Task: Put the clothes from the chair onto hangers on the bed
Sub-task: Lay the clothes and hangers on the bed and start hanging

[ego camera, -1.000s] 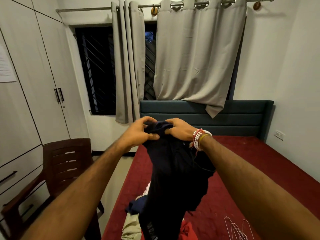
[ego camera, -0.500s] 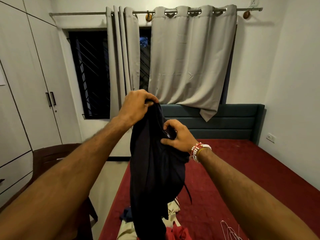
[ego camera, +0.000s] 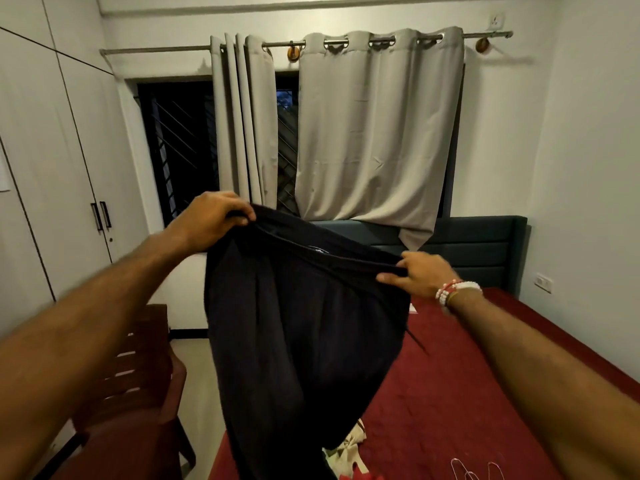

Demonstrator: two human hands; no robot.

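Hanging in the air over the near left corner of the bed (ego camera: 450, 393), a dark navy garment (ego camera: 304, 341) is stretched wide along its top edge between two hands. The left hand (ego camera: 211, 216) holds the higher end, its fingers (ego camera: 239, 213) curled over the hem and clamped on the cloth. The right hand (ego camera: 420, 275) holds the lower end, thumb and fingers pinched tight on the same edge; beaded bracelets (ego camera: 453, 292) sit on that wrist. The cloth falls in loose folds, and its lower part hides some of a small pile of clothes (ego camera: 346, 452) lying on the red bedspread. Wire hangers (ego camera: 464, 471) lie on the bed near the bottom of the view, to the right of the pile. A brown chair (ego camera: 131, 393) stands just left of the bed, blurred. Behind the garment are the dark green headboard (ego camera: 485, 251), grey curtains (ego camera: 377, 133) on a rod over a dark window, and a white wardrobe (ego camera: 52, 168) along the left wall.
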